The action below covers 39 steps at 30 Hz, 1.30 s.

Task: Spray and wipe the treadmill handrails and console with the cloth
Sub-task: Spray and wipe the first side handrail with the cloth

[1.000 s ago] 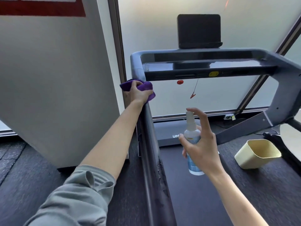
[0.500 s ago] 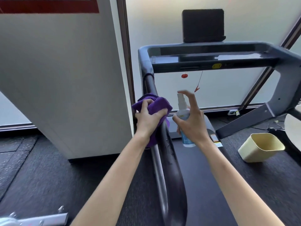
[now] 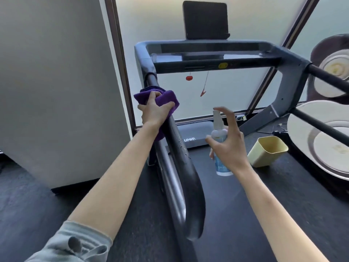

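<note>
On my left stands a pale partition wall [image 3: 56, 91], and just beside it my left hand [image 3: 154, 113] has its grip wrapped around the left handrail [image 3: 181, 157], with the purple cloth [image 3: 158, 97] bunched between my palm and the bar. The cloth sits high on the rail, a little below the corner where the rail meets the console [image 3: 213, 59]. Below my hand the rail's dark surface shows small droplets or streaks, so I judge it has been sprayed and is only partly wiped.

Further right, my right hand [image 3: 229, 142] holds the spray bottle [image 3: 220, 148] upright over the treadmill belt [image 3: 236, 205], fingers curled round its body and my index finger arched over the nozzle; I cannot tell whether it is pressing.

The console's glossy top shows no clear sign of spray or wiping from here, and a dark tablet [image 3: 205, 19] stands on its ledge. The right handrail [image 3: 328, 78] runs off at the far right, with nothing touching it. A yellow bin [image 3: 267, 151] rests on the belt's right side.

My reckoning: the task is early, with the rest of the left rail, the console and the right rail all left to do.
</note>
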Available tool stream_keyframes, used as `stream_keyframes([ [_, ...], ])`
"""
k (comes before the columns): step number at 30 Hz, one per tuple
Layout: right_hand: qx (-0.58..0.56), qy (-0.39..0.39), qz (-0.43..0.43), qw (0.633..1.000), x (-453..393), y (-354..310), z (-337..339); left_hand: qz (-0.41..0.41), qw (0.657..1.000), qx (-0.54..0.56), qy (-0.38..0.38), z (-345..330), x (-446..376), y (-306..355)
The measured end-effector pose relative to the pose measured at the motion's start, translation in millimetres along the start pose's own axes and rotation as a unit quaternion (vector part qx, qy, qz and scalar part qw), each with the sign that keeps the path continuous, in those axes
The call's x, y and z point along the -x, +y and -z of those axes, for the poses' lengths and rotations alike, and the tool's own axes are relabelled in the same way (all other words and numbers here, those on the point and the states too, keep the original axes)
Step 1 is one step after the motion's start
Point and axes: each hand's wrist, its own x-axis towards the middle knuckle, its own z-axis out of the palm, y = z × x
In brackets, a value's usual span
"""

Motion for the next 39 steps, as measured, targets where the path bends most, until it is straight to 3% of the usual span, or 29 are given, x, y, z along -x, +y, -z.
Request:
stream_keyframes([
  [10, -0.080, -0.028, 0.040, 0.996, 29.6, -7.1, 7.3, -0.071, 0.994, -0.084, 0.013, -1.7, 162.9, -18.2],
  [14, -0.090, -0.041, 0.027, 0.995, 41.0, 0.7, 21.4, -0.008, 0.992, -0.124, 0.030, -9.5, 140.7, -1.1],
  [18, -0.098, -0.052, 0.022, 0.994, 44.9, -1.3, 38.6, 0.041, 0.999, -0.005, 0.034, -4.0, 98.9, 10.7],
  [20, -0.089, -0.060, 0.030, 0.994, 47.9, -3.6, 45.5, 0.048, 0.998, 0.003, 0.040, -2.0, 95.5, 6.4],
  [28, -0.092, -0.039, 0.027, 0.995, 71.8, 3.4, 54.7, -0.058, 0.996, -0.056, 0.038, -2.5, 215.6, -19.7],
  [32, -0.111, -0.045, 0.021, 0.993, 92.9, 3.2, 51.4, -0.119, 0.989, -0.047, 0.080, -12.0, 248.4, -36.6],
  [35, -0.107, -0.045, 0.018, 0.993, 108.3, 1.9, 47.1, -0.050, 0.996, -0.005, 0.076, -11.9, 217.6, -24.8],
  [37, -0.098, -0.034, 0.020, 0.994, 121.6, -1.1, 45.2, 0.048, 0.988, 0.143, 0.014, 1.6, 187.0, -13.0],
  [39, -0.077, -0.019, 0.033, 0.996, 139.3, -4.3, 43.6, 0.092, 0.971, 0.219, -0.029, 18.4, 173.7, -14.1],
])
